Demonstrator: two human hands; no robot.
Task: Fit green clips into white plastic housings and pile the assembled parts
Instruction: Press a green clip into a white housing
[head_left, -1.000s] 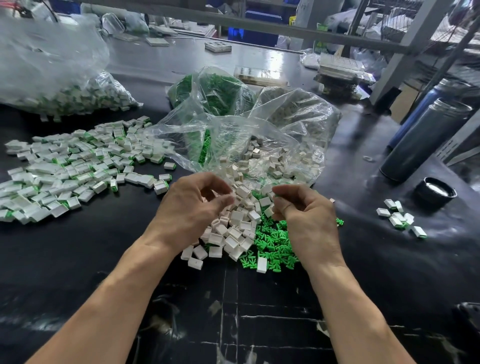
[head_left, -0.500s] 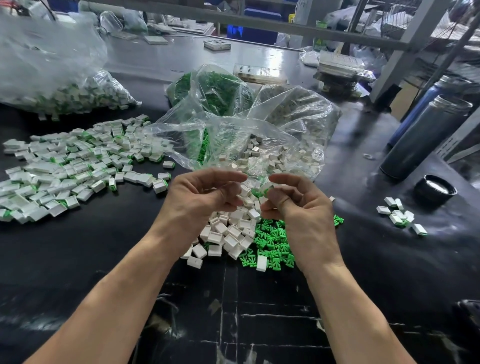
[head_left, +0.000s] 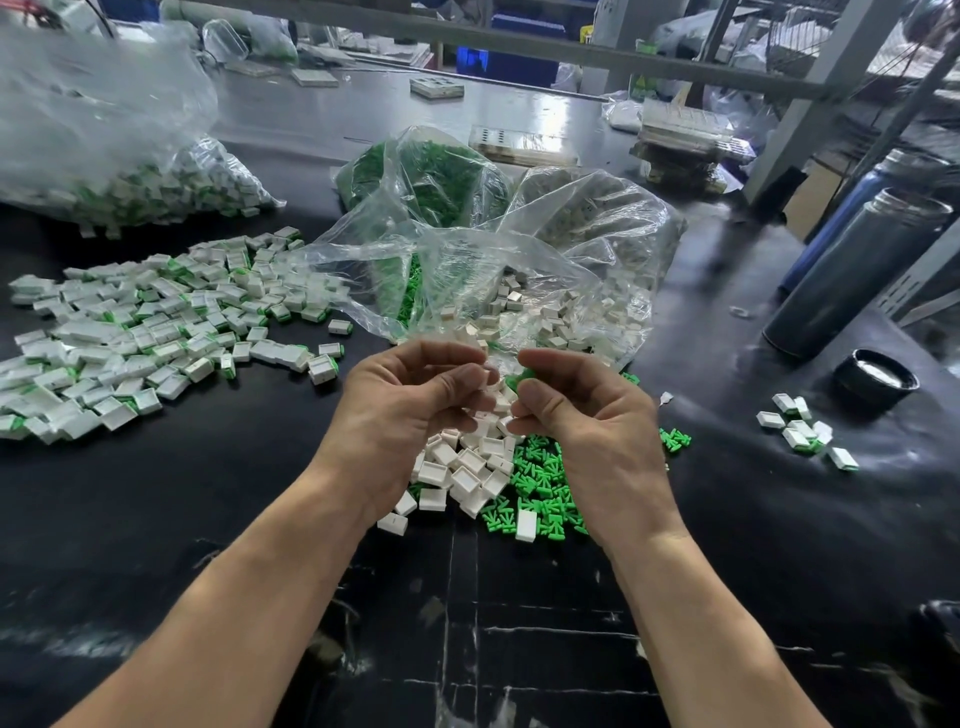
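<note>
Loose white housings (head_left: 467, 467) heaped beside green clips (head_left: 545, 483); assembled parts (head_left: 145, 332) piled far left, prob. one clip (head_left: 521, 375) pinched

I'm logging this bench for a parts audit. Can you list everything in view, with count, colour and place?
assembled parts pile: many, white with green, table left
small assembled group: several, white with green, table right
loose white housings: many, white, under the hands
loose green clips: many, green, beside the housings
bag of housings: one, clear, centre
bag of green clips: one, clear, behind it
bag of assembled parts: one, clear, far left
flasks: two, dark grey and blue, right
black lid: one, right
left hand: fingers curled, contents hidden
right hand: pinches green clip
</note>
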